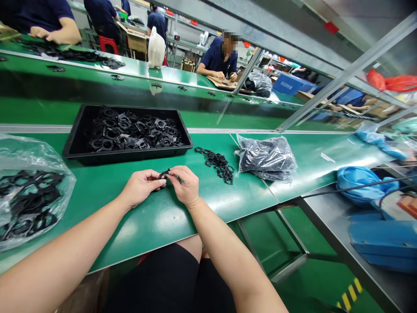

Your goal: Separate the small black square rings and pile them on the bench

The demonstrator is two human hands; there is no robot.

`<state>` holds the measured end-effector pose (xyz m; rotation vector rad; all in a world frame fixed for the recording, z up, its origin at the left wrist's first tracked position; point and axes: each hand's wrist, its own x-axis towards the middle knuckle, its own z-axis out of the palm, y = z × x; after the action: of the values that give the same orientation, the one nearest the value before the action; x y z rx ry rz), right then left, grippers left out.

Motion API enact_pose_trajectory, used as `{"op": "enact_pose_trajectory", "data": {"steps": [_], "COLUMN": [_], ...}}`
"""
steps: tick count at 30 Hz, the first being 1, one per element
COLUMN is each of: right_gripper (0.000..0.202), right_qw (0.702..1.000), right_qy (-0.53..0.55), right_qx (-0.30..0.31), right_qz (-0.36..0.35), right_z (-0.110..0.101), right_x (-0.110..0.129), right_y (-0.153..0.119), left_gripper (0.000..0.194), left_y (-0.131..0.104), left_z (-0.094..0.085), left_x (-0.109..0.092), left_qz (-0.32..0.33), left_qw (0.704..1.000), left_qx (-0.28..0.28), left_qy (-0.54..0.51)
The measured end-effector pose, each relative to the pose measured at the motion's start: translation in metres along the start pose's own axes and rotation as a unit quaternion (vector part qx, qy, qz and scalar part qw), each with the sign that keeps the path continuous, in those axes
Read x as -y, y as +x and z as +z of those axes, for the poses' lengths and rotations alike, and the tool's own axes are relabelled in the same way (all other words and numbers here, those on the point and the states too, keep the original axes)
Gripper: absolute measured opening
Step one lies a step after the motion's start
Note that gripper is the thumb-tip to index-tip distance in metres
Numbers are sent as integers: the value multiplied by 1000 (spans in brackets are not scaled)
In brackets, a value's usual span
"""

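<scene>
Between the fingertips of both my hands is a small black ring-shaped plastic part [163,174], held just above the green table. My left hand [140,187] pinches it from the left. From the right, my right hand [185,183] has thumb and fingers closed on it too; the fingers hide much of its shape. Behind my hands stands a black tray [130,155] full of black plastic parts with round holes. A loose pile of thin black rings [218,163] lies to the right of my right hand.
At the left sits an open clear bag [35,152] of black parts. A closed plastic bag of black pieces [267,156] lies right of the rings. Beyond the tray runs a green conveyor belt [202,102] with spaced black parts. Co-workers [216,58] sit across it. A metal post [312,91] slants at right.
</scene>
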<state>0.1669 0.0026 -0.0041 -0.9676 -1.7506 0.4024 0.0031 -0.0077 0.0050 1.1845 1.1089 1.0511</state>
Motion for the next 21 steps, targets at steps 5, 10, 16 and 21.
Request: {"op": "enact_pose_trajectory", "data": {"steps": [5,10,16,21], "right_gripper": [7,9,7,10], "right_qw": [1000,1000,999,999], "right_qy": [6,16,26,17], "right_qx": [18,21,5,25], "right_qz": [7,6,-23,-21], "right_z": [-1,-1,0,-1], "right_x": [1,1,0,0], "right_y": [0,1,1,1], "left_gripper": [28,27,24,20], "left_y": [0,-1,-1,1], "left_z": [-1,0,1,-2], "left_x": [1,3,2,7], "left_qz": [14,27,32,48], "left_qw": [1000,999,999,996], "left_qx": [-5,-4,5,16], "left_qy": [13,23,39,69]}}
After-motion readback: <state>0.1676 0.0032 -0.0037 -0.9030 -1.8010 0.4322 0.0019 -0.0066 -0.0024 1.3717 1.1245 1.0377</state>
